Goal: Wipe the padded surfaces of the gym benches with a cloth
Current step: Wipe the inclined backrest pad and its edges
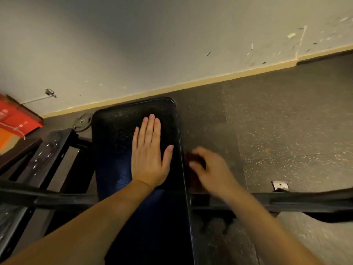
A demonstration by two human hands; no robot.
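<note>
Grey floor [286, 121]; glossy black pad [114, 150]; left hand [149, 155] flat, fingers [151, 127] straight; right hand [212, 169] grips cloth [192, 158] (blurred).

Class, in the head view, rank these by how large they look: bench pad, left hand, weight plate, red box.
1. Bench pad: by far the largest.
2. Left hand and red box: these look about alike, and the box is cut off by the frame edge, so they are not ranked.
3. Weight plate: smallest.
</note>
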